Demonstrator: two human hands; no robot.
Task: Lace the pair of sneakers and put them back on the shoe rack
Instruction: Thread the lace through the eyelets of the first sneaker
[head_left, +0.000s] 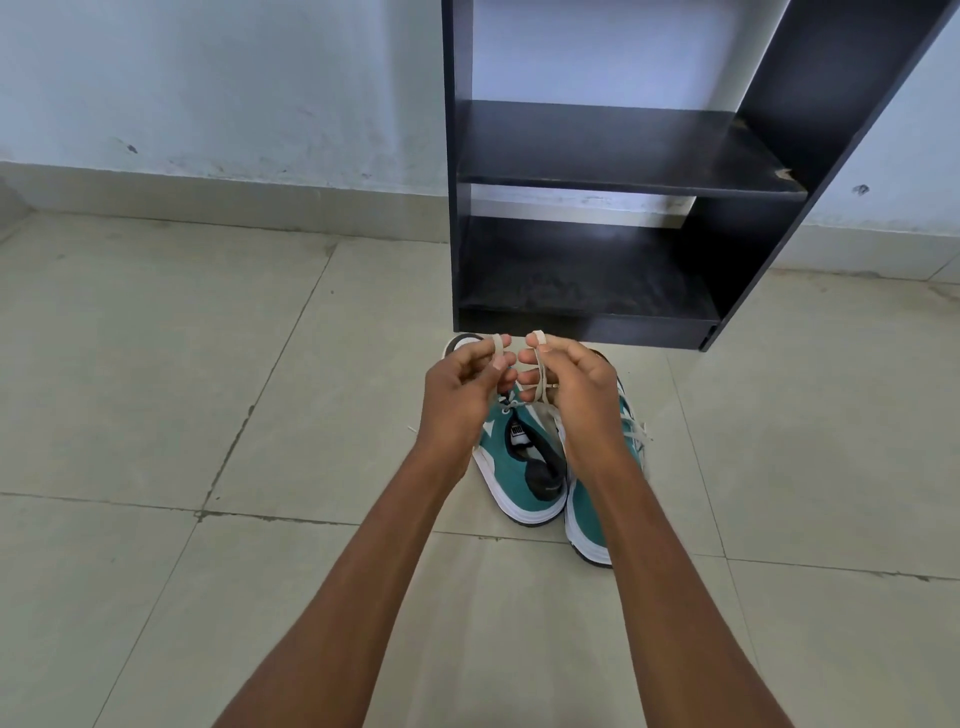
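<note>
We count two teal sneakers (524, 467) side by side on the floor (208, 389), just before the black rack (597, 150) with two shelves. Our left hand (462, 384) and right hand (566, 384) each pinch one loop of the cream lace (540, 374).

body: two bare forearms | sleeves: none visible | left hand (465, 387) bare | right hand (569, 387) bare

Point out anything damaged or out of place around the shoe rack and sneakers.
The shoe rack has a chipped front corner on its upper shelf, at the right, where pale material shows through the black finish. The wall beside it is scuffed and stained. The sneakers sit on the floor, with both hands holding loops of lace.
</note>
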